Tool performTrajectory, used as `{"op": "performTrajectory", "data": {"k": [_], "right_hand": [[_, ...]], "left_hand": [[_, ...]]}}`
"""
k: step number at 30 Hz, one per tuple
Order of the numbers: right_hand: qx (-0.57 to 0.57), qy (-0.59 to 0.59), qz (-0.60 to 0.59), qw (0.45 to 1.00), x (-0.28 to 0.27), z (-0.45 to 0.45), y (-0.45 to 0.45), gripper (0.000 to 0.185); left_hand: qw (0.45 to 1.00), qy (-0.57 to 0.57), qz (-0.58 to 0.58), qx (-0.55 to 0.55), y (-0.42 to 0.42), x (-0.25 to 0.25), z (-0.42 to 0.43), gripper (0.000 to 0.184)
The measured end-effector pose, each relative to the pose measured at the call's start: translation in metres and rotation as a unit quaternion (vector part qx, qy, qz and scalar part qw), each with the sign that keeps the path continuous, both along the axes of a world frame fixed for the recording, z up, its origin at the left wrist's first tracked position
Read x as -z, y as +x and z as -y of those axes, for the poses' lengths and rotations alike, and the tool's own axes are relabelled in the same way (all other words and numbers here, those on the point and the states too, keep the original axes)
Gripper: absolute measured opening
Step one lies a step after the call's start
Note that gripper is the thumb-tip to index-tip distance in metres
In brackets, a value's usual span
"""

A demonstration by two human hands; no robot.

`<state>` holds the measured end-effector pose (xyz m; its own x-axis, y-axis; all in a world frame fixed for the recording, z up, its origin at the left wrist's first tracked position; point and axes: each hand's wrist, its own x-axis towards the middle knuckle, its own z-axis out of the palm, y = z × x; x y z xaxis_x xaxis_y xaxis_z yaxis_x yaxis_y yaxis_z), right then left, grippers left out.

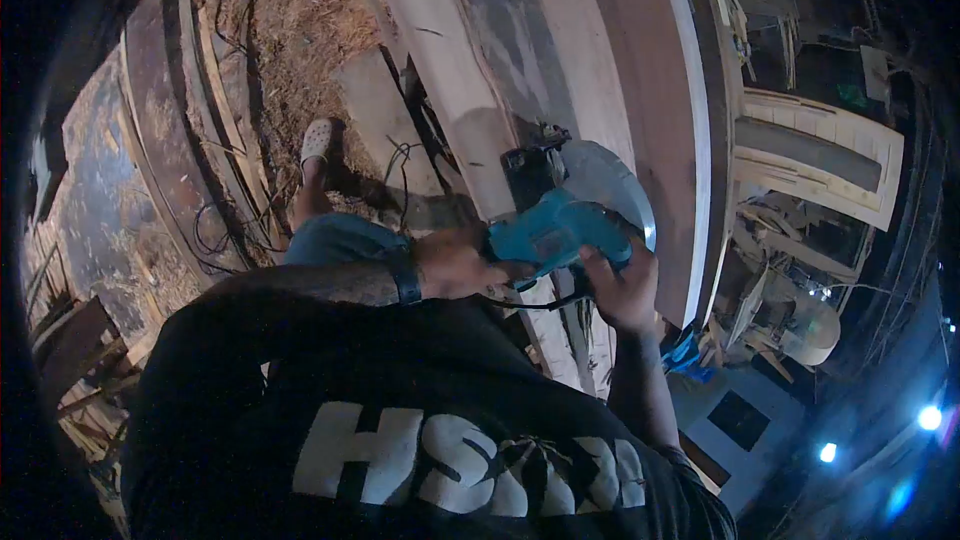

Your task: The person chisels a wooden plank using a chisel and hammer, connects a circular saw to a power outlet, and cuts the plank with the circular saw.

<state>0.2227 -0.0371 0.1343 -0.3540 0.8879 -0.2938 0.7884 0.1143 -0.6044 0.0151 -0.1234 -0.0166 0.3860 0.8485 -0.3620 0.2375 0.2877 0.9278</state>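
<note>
A teal circular saw [550,233] with a rounded silver blade guard [605,180] rests over long wooden boards [440,60] in front of me. My right hand [625,285] is wrapped round its rear handle. At the motor end, my left hand [455,265] is closed against the saw's body, its fingers partly hidden; a dark band circles that wrist. A black part [530,172] of the saw sticks out ahead of the body. The black power cord [540,306] loops below the saw near my shirt.
Sawdust [310,50] covers the ground at the left, with loose cables [205,240] and planks [190,110]. My leg and a light clog [316,138] are beside the boards. At the right stand a slatted wooden frame [860,150] and scrap wood. Bright lamps [930,418] glow lower right.
</note>
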Motion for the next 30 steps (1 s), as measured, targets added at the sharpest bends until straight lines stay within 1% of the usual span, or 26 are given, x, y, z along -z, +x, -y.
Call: {"op": "performTrajectory", "data": {"k": [3, 6, 9, 12, 15, 16, 18, 21, 22, 24, 26, 28, 30], "right_hand": [[0.029, -0.015, -0.017, 0.999, 0.008, -0.003, -0.004, 0.036], [0.048, -0.025, -0.015, 0.998, 0.008, -0.006, -0.014, 0.035], [0.038, -0.019, 0.0, 0.999, 0.01, -0.014, -0.017, 0.036], [0.052, -0.029, -0.003, 0.998, 0.005, -0.023, -0.032, 0.036], [0.058, -0.034, -0.023, 0.997, 0.006, -0.026, -0.039, 0.035], [0.061, -0.038, -0.03, 0.997, 0.005, -0.027, -0.042, 0.034], [0.054, -0.032, -0.043, 0.997, 0.005, -0.027, -0.046, 0.033], [0.034, -0.014, -0.059, 0.998, 0.006, -0.03, -0.052, 0.031], [0.036, -0.018, -0.062, 0.997, 0.005, -0.031, -0.055, 0.031], [0.026, -0.017, -0.053, 0.998, 0.003, -0.033, -0.058, 0.031], [0.003, -0.005, -0.029, 1.0, 0.002, -0.037, -0.061, 0.031], [-0.015, 0.024, -0.043, 0.999, 0.004, -0.039, -0.065, 0.032], [-0.028, 0.046, -0.037, 0.998, 0.009, -0.043, -0.067, 0.032]], "left_hand": [[0.997, -0.026, 0.073, -0.007, -0.012, -0.007, -0.009, 0.074], [0.998, -0.025, -0.021, -0.05, -0.025, -0.022, -0.011, 0.073], [0.997, 0.014, 0.037, -0.062, -0.028, -0.005, -0.017, 0.071], [0.998, 0.005, 0.051, -0.044, -0.034, -0.002, -0.024, 0.07], [0.999, -0.044, 0.012, 0.016, -0.04, 0.003, -0.032, 0.072], [0.999, -0.036, 0.018, 0.009, -0.042, 0.003, -0.032, 0.071], [0.999, -0.019, 0.03, -0.004, -0.055, -0.018, -0.036, 0.07], [0.996, -0.004, 0.053, -0.071, -0.051, -0.009, -0.034, 0.065], [0.997, -0.006, 0.036, -0.064, -0.052, -0.007, -0.033, 0.066], [0.999, -0.01, 0.0, -0.052, -0.062, -0.019, -0.035, 0.067], [0.998, -0.004, 0.013, -0.054, -0.062, -0.015, -0.037, 0.066], [0.998, -0.006, 0.018, -0.052, -0.065, -0.014, -0.039, 0.067], [0.999, -0.018, 0.015, -0.047, -0.077, -0.026, -0.043, 0.069]]}}
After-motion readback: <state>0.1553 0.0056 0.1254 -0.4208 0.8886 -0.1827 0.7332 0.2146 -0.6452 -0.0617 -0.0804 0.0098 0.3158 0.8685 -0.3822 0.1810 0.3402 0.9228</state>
